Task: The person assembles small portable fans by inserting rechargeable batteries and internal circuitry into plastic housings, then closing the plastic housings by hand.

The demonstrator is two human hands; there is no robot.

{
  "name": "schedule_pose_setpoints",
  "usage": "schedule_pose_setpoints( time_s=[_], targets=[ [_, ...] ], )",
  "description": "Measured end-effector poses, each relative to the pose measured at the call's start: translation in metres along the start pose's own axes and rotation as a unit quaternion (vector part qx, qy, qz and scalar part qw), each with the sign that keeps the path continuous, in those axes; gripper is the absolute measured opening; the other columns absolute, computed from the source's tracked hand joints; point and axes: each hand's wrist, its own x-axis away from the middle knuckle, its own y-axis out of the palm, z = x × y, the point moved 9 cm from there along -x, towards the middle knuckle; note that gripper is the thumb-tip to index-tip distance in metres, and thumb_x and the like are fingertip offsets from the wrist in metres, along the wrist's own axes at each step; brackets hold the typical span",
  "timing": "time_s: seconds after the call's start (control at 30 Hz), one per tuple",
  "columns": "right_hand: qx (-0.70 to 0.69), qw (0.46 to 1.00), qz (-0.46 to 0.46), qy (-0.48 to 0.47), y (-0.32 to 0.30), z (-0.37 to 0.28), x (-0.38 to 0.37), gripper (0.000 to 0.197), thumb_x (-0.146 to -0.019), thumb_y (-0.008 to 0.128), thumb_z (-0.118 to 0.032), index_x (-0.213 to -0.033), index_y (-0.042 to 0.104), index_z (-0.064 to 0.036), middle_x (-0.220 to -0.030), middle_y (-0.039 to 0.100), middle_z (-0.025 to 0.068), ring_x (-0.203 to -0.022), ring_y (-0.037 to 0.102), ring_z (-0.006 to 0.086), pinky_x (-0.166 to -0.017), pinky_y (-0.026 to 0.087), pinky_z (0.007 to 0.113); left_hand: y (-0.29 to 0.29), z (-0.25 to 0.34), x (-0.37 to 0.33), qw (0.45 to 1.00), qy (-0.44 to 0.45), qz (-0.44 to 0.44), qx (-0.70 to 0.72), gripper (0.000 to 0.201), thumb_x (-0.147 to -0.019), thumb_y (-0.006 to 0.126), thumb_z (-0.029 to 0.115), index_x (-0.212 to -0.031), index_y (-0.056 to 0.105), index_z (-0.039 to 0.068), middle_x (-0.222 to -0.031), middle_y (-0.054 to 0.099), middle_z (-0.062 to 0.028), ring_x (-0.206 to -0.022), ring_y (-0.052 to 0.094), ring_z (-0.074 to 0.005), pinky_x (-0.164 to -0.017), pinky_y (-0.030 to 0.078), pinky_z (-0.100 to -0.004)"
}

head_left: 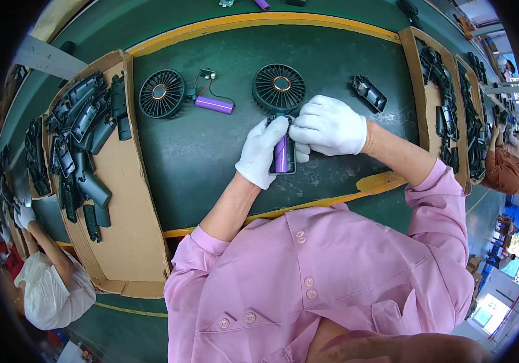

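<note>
A black handheld fan [279, 89] lies in front of me, its round grille pointing away and its handle toward me. The handle is an uncovered half shell with a purple battery cell [281, 156] inside. My left hand [257, 154], in a white glove, grips the handle from the left, thumb near its neck. My right hand [331, 126], also gloved, is closed against the handle's upper right side; its fingertips are partly hidden. Left of this fan lies another fan head [163, 94], wired to a small circuit board [207, 74] and a loose purple cell [214, 105].
A black handle shell [369, 94] lies on the green table at right. Cardboard boxes of black shells stand at left [135, 242] and right [415, 72]. Yellow strips [259, 18] edge the table. A co-worker in white [54, 290] is at far left, another person at far right.
</note>
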Motion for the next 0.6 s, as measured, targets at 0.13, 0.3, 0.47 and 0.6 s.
schedule_pose_setpoints(
  time_s=[0.13, 0.3, 0.47, 0.6],
  targets=[
    [0.008, 1.0, -0.014, 0.013, 0.007, -0.003, 0.004, 0.027, -0.068, 0.066, -0.014, -0.093, 0.058, -0.0105, -0.082, 0.055, 0.0036, -0.074, 0.054, 0.0209, -0.067, 0.043, 0.033, 0.0, -0.001, -0.003, 0.999, 0.006, 0.006, -0.034, 0.026, -0.095, 0.052, 0.022, -0.109, 0.053, -0.001, -0.087, 0.063, -0.0121, -0.066, 0.066, -0.0207, -0.06, 0.059, -0.0342],
    [0.017, 0.99, 0.013, 0.14, 0.013, -0.007, 0.015, 0.027, -0.072, 0.064, -0.014, -0.098, 0.06, -0.0134, -0.086, 0.056, 0.0038, -0.079, 0.056, 0.0215, -0.07, 0.045, 0.034, -0.003, -0.004, -0.008, 0.999, 0.023, 0.009, -0.046, 0.027, -0.095, 0.052, 0.024, -0.109, 0.054, 0.0, -0.086, 0.064, -0.0121, -0.066, 0.066, -0.0217, -0.059, 0.057, -0.0318],
    [0.004, 0.966, 0.036, 0.255, -0.024, 0.013, 0.035, 0.036, -0.071, 0.065, -0.01, -0.108, 0.062, -0.0083, -0.101, 0.065, 0.0087, -0.087, 0.06, 0.0282, -0.078, 0.047, 0.039, -0.006, -0.005, -0.006, 0.999, 0.02, 0.009, 0.029, 0.025, -0.094, 0.056, 0.023, -0.106, 0.054, 0.001, -0.088, 0.062, -0.0146, -0.069, 0.064, -0.024, -0.059, 0.056, -0.0353],
    [0.18, 0.859, -0.032, 0.478, -0.058, 0.071, 0.113, 0.051, -0.073, 0.07, -0.023, -0.12, 0.057, -0.0101, -0.116, 0.058, 0.0123, -0.105, 0.055, 0.0314, -0.092, 0.044, 0.04, 0.004, -0.005, -0.003, 0.999, 0.033, 0.006, 0.031, 0.024, -0.093, 0.058, 0.022, -0.104, 0.053, 0.001, -0.092, 0.059, -0.0161, -0.072, 0.059, -0.0233, -0.063, 0.054, -0.0371]
  ],
)
